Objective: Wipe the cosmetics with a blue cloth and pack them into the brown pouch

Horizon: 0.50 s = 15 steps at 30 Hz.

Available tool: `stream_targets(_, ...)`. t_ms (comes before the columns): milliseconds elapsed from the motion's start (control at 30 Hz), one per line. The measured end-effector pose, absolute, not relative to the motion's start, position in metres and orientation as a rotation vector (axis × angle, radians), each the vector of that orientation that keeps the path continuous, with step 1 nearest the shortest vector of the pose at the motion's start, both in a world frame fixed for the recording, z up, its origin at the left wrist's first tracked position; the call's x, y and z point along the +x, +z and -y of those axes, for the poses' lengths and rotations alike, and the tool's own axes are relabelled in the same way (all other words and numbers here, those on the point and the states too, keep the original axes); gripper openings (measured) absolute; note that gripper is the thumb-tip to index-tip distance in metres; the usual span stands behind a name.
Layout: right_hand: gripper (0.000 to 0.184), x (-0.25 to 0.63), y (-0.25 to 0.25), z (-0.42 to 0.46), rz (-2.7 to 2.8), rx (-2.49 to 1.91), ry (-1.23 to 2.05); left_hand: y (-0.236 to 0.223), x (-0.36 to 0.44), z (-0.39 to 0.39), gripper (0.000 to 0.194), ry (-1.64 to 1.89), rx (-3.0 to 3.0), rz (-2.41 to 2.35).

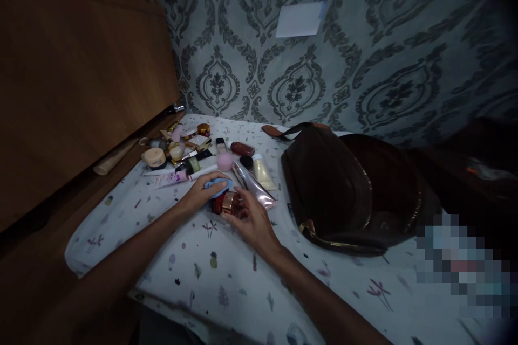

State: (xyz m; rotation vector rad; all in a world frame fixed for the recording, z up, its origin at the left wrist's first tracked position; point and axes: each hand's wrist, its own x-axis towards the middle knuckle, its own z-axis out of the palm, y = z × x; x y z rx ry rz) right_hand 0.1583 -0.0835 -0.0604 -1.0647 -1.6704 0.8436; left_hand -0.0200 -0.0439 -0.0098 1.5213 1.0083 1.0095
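Observation:
Between my hands is a small dark red jar [218,204] with a shiny gold lid [229,202], tilted on its side just above the patterned cloth. My left hand [201,191] is closed over a light blue cloth [218,185] that lies against the jar. Fingers of my right hand [253,216] curl round the gold lid end. Just beyond sit a pink sponge [225,161], a silvery pink tube [254,187] and a cream-coloured tube [263,171]. Part of the jar is hidden by my fingers.
Cosmetics, including a beige jar [155,158] and a pink printed tube [172,178], are clustered at the back left. A dark brown bag [327,188] stands at the right. A wooden cabinet [81,75] rises on the left, and patterned wallpaper [259,86] backs the surface.

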Motion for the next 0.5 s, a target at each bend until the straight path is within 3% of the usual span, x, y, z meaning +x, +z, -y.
stream_targets(500,0.055,0.159,-0.055,0.085,1.65,-0.87,0.87,-0.017,-0.031,0.036,0.042,0.884,1.398,-0.932)
